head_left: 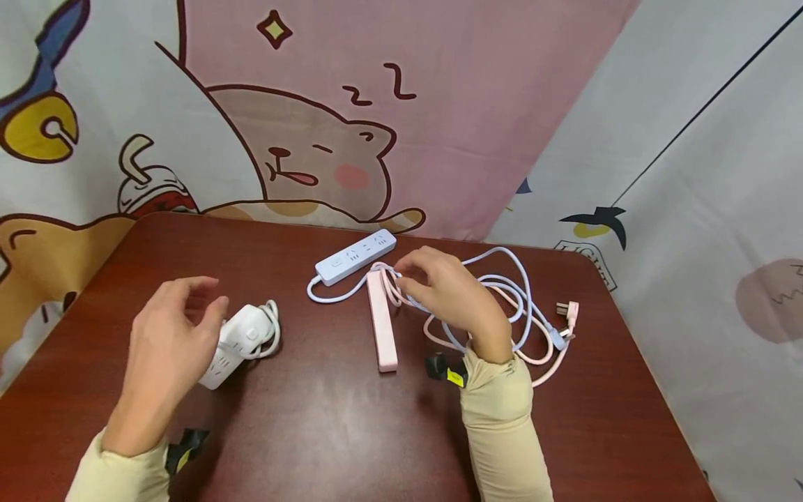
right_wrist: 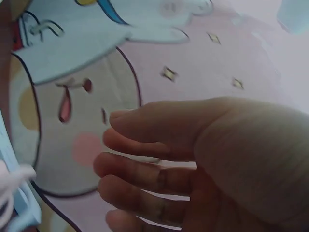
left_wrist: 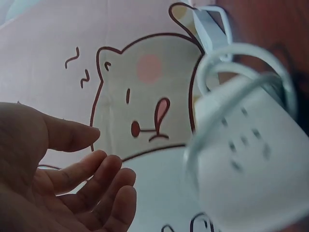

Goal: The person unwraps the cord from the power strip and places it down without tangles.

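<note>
A white power strip point(head_left: 248, 330) with its own cord wound round it lies on the left of the table. My left hand point(head_left: 172, 341) hovers beside it, fingers loosely bent, and the left wrist view shows nothing between thumb and fingertips point(left_wrist: 112, 166). At the centre lies a pink power strip point(head_left: 381, 324), and behind it a pale blue power strip point(head_left: 356, 256). Over the tangled pink and blue cords point(head_left: 523, 307) hangs my right hand point(head_left: 454, 289). Its fingers point(right_wrist: 140, 169) are relaxed and empty in the right wrist view; it hides part of the cords.
The cords spread across the right side of the dark wooden table point(head_left: 295, 432). Their ends show a pink plug point(head_left: 571, 312) and a blue plug point(head_left: 557, 339). A cartoon-printed curtain point(head_left: 464, 125) hangs right behind the table's far edge.
</note>
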Motion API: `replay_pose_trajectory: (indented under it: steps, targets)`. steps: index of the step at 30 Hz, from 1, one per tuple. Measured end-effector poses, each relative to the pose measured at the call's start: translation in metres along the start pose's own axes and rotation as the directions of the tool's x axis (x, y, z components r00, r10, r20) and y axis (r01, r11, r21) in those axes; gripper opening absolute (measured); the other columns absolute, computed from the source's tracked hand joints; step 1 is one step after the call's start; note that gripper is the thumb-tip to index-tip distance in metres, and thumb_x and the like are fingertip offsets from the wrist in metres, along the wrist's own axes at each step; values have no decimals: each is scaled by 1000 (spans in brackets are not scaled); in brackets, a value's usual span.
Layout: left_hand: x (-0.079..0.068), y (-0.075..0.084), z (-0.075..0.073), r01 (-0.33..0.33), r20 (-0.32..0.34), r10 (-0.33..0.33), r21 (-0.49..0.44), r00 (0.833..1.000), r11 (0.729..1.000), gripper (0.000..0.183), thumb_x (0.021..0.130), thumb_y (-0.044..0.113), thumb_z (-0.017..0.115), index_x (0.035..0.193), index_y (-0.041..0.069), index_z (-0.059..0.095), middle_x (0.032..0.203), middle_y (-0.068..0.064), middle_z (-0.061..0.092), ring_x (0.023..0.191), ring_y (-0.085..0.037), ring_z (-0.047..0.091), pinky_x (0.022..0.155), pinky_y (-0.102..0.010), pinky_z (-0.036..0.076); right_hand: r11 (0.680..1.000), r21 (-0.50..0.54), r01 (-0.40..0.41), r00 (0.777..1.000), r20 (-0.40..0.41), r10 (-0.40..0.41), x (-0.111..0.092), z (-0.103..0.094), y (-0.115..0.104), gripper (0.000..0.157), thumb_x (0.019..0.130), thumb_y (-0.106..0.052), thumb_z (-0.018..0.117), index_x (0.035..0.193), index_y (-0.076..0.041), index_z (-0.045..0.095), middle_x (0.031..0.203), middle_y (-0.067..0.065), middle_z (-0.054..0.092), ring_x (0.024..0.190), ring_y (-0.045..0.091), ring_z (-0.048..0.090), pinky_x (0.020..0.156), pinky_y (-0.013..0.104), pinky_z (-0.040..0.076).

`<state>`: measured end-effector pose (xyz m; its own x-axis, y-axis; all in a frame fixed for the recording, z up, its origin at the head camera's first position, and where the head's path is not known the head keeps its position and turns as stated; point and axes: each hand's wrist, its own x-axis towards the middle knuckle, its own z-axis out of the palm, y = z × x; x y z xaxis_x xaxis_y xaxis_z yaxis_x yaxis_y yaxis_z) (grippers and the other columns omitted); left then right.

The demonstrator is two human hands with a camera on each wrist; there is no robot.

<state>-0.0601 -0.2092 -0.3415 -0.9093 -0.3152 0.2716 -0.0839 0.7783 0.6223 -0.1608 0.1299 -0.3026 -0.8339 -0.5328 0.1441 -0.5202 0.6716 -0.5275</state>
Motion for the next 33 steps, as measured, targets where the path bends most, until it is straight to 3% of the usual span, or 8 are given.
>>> replay_pose_trajectory:
  steps: [4,11,15,20,27,33]
  targets:
    - [-14,-13,-9,41,-18,-40,40,999,998,33,97,26,66,125,9,67,114,-16,66,98,-32,65,75,-28,38,997,-23,80,996,28,-80,13,16,-13,24,98,-17,65,119,-6,68,110,9,68,95,22,65,84,35,54]
    - [-36,-42,-13,84,11,-85,90,996,992,37,95,24,68,128,6,65,119,-19,63,102,-33,61,76,-31,36,969,-129,211,976,80,-202,34,54,-43,35,98,-20,67,131,-9,61,119,9,64,105,21,63,96,36,52]
    - [-45,-56,-10,91,60,-99,117,993,989,42,94,24,70,130,3,62,122,-25,57,105,-38,58,79,-44,41,945,-190,265,961,126,-244,44,77,-64,41,99,-22,67,137,-12,57,122,8,61,105,22,62,96,34,51]
    - [-49,-66,-8,105,112,-121,140,986,985,51,95,29,70,134,1,57,130,-30,49,110,-44,53,83,-59,40,913,-315,260,960,190,-208,56,110,-87,57,98,-27,67,150,-19,45,133,5,54,112,21,59,95,30,53]
    - [-60,-70,-4,57,122,-72,122,990,991,54,97,37,69,135,1,56,129,-30,49,108,-45,53,84,-60,41,896,-381,228,950,288,-119,65,149,-97,68,100,-23,59,160,-26,29,155,6,42,127,25,56,101,33,53]
    - [-67,-71,-1,32,125,-48,131,991,991,55,94,35,74,133,2,56,124,-27,54,98,-40,58,77,-56,43,906,-366,210,934,348,-76,64,164,-92,72,99,-21,60,162,-27,24,156,4,43,130,23,56,104,32,51]
